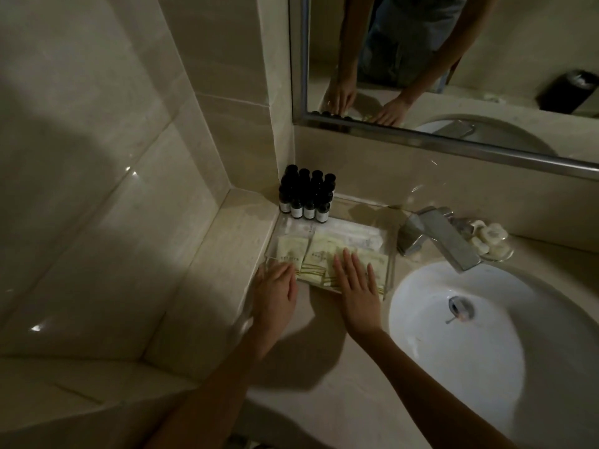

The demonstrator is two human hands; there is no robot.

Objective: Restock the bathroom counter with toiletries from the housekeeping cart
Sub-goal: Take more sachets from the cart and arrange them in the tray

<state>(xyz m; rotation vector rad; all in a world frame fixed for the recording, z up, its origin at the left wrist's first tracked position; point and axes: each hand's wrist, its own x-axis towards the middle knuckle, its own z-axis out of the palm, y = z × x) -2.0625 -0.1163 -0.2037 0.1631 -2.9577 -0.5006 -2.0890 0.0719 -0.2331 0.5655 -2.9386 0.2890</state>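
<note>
A clear acrylic tray (390, 257) sits in the counter's back left corner. Several dark small bottles (306, 196) with white labels stand in rows at its far end. Pale yellow toiletry packets (319, 254) lie in rows across the near part, with white wrapped items (356, 233) behind them. My left hand (275, 286) rests flat at the tray's near left corner, fingers apart. Flat on the right-hand packets lies my right hand (356, 286), fingers spread. Neither hand grips anything.
A white round sink (486, 335) lies to the right, with a chrome faucet (437, 238) over its rim. A small dish of white soaps (491, 241) stands behind the faucet. A mirror (453, 59) hangs above; tiled wall closes the left side.
</note>
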